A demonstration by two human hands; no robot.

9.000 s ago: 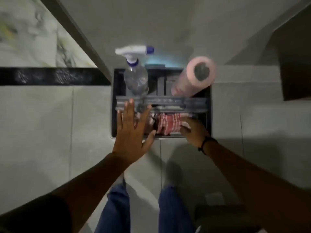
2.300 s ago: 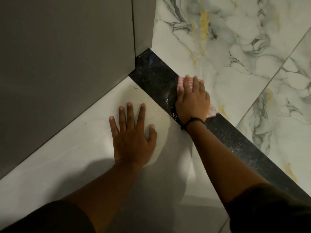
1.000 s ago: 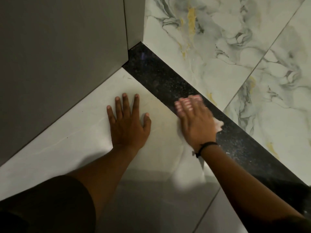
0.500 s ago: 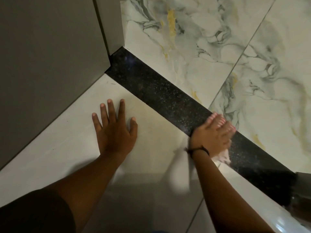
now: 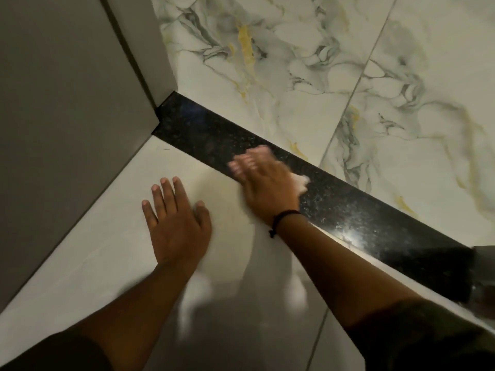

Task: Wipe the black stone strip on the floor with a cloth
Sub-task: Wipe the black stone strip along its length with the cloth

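Observation:
The black stone strip (image 5: 348, 202) runs diagonally across the floor from the wall corner at upper left to the right edge. My right hand (image 5: 265, 186) lies flat on the strip near its middle, blurred with motion, pressing a pale cloth (image 5: 300, 181) whose edge sticks out past the hand on the right. A black band circles that wrist. My left hand (image 5: 176, 223) rests palm down with fingers spread on the plain pale tile beside the strip, holding nothing.
A grey wall (image 5: 67, 129) with a corner post fills the left side. Veined marble tiles (image 5: 334, 70) lie beyond the strip. A grey object (image 5: 482, 277) pokes in at the right edge, over the strip's far end.
My right hand has slid the cloth back along the strip toward the wall corner, after sweeping away from it half a second ago. My left hand stays planted on the tile.

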